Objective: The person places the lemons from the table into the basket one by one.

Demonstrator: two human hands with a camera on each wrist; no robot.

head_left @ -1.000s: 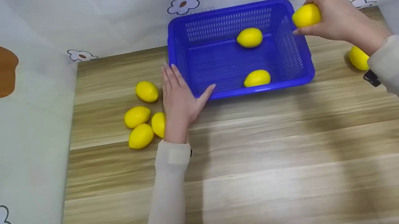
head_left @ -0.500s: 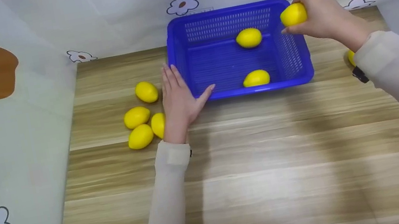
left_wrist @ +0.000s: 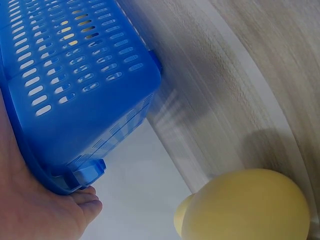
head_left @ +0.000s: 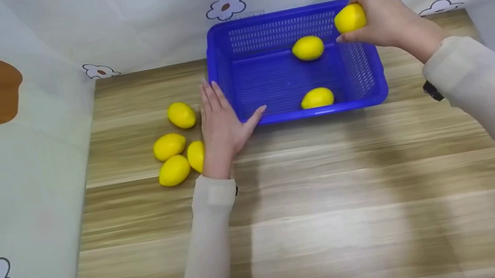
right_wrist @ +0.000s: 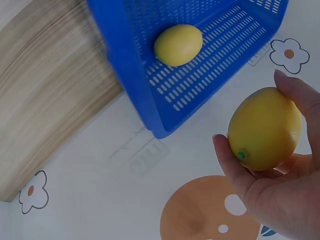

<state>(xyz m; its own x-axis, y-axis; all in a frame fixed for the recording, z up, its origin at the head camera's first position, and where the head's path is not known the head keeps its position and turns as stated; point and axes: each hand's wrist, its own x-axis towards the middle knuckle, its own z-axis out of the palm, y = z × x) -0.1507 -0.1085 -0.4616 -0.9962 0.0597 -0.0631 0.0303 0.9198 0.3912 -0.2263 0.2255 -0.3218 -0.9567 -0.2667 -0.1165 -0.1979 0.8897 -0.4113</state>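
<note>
A: What do the hands do now?

B: The left hand point(head_left: 223, 125) lies with straight fingers along the left side of the blue basket point(head_left: 319, 110), its thumb spread across the front rim. The right hand point(head_left: 386, 17) grips a yellow lemon point(head_left: 350, 18) between thumb and fingers.

A: And where is this lemon exactly?

B: In the head view it is at the far right corner of the basket, raised near the rim. Two lemons point(head_left: 308, 49) lie inside, well apart. Four lemons point(head_left: 173, 170) rest on the wooden tabletop point(head_left: 339, 194), to the left, one partly hidden by the left wrist.

A: Can you read any writing?

B: The wall cloth point(right_wrist: 90, 160) carries boxed letters point(right_wrist: 149, 155), but they are too pale for reading.
</note>
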